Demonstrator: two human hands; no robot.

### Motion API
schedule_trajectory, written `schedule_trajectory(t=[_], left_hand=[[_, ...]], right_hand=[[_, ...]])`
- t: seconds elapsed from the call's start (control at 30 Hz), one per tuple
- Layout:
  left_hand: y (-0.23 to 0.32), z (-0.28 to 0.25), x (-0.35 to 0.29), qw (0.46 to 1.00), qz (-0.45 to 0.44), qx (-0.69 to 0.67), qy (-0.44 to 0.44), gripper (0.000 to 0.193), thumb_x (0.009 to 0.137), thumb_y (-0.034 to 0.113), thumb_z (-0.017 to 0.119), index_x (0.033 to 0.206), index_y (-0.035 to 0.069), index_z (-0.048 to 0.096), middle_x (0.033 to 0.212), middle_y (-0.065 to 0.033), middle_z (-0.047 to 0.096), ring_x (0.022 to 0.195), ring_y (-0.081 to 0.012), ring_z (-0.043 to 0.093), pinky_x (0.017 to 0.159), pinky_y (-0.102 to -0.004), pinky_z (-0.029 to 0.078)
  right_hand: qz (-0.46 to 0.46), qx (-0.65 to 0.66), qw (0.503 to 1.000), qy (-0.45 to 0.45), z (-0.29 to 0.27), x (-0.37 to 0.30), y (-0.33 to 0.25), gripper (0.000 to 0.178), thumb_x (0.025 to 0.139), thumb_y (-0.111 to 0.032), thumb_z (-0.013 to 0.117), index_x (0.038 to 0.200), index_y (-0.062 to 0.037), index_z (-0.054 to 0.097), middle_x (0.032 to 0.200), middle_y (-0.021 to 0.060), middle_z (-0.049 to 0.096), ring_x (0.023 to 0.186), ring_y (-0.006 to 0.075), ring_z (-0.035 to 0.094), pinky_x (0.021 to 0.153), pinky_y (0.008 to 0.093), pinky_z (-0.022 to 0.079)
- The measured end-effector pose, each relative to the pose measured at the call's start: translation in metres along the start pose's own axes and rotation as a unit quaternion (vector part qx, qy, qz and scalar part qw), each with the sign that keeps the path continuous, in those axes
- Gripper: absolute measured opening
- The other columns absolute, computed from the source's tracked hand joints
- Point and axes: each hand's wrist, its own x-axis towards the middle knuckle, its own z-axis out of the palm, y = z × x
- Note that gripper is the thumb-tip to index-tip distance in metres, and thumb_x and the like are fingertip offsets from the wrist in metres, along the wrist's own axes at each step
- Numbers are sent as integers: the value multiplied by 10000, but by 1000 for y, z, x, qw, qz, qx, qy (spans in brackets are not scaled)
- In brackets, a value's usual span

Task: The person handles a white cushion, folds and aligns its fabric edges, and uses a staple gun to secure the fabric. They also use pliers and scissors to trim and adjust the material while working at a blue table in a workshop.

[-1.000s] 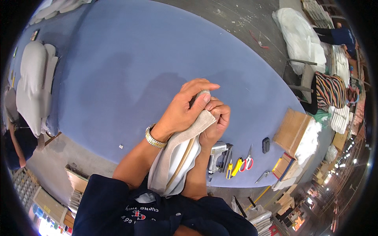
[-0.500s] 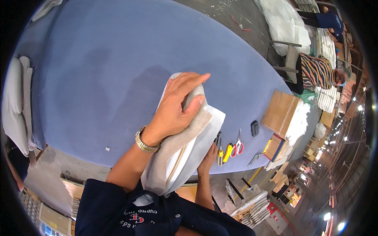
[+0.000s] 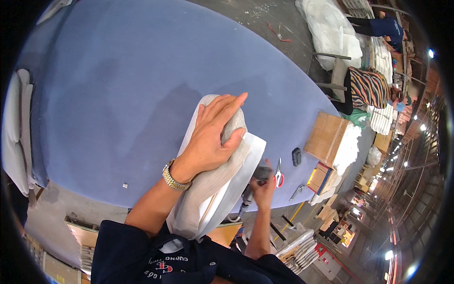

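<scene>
The left grip (image 3: pixel 207 142) curves over the far end of a long, pale padded piece (image 3: pixel 218 182), its fingers on the outer side, the thumb pressing beige cloth (image 3: pixel 200 191) along the inner side — a clamp that probably stops the cloth from slipping. The piece slants from the front of the navy shirt (image 3: pixel 127 255) out over the near edge of the blue surface (image 3: pixel 142 94); bracing against the body would let one hand steady it. Whether its underside touches the surface, I cannot tell.

The right grip (image 3: pixel 264 189) is closed around a dark tool (image 3: pixel 261 173), blurred, just beside the piece's right edge. A hose hangs below the tool, perhaps feeding it. Red-handled scissors (image 3: pixel 279 180) lie just beyond that hand — seemingly kept within easy reach — with a small black object (image 3: pixel 296 156) near them. Farther right, the cardboard box (image 3: pixel 326 136) sits aside, likely to leave working room.
</scene>
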Motion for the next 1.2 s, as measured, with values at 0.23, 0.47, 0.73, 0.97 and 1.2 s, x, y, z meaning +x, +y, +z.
schedule_trajectory(t=[0.23, 0.47, 0.73, 0.97, 1.2], left_hand=[[6, 8, -3, 1000, -10, 18, -10, 772, 874, 114, 667, 1593, 133, 384, 1492, -147, 483, 1474, -359, 370, 1218, -615, 168], [2, 13, -3, 1000, 1, 17, -16, 883, 790, 66, 662, 1613, 151, 352, 1534, -174, 421, 1507, -391, 320, 1209, -664, 150], [2, 12, 1, 999, -13, 28, -33, 967, 743, 18, 680, 1627, 179, 323, 1540, -140, 414, 1513, -383, 314, 1210, -680, 158], [-1, 13, 3, 999, -19, 40, -30, 981, 746, 29, 717, 1628, 191, 319, 1534, -132, 420, 1509, -369, 323, 1206, -680, 181], [-4, 9, 8, 998, -17, 29, -58, 973, 747, 53, 720, 1625, 176, 320, 1524, -143, 424, 1507, -381, 312, 1201, -685, 172]], right_hand=[[-51, 133, 987, -74, -44, -3, -180, 826, 758, -7, 830, 1510, -60, 490, 1301, 85, 643, 1088, 188, 651, 929, 308, 536], [-336, -224, 877, -260, -14, 41, -268, 689, 739, -131, 784, 1405, -50, 626, 1223, 174, 706, 969, 292, 697, 837, 367, 540], [-309, -281, 862, -288, -7, 44, -289, 718, 723, -83, 790, 1419, -51, 615, 1221, 165, 706, 963, 306, 693, 851, 374, 545], [-265, -303, 861, -312, -7, 47, -303, 775, 695, -71, 793, 1446, -77, 600, 1240, 166, 692, 1020, 320, 700, 891, 378, 552], [-269, -347, 821, -364, -6, 64, -315, 796, 697, -127, 786, 1467, -107, 587, 1204, 155, 700, 1039, 332, 705, 890, 385, 553]])
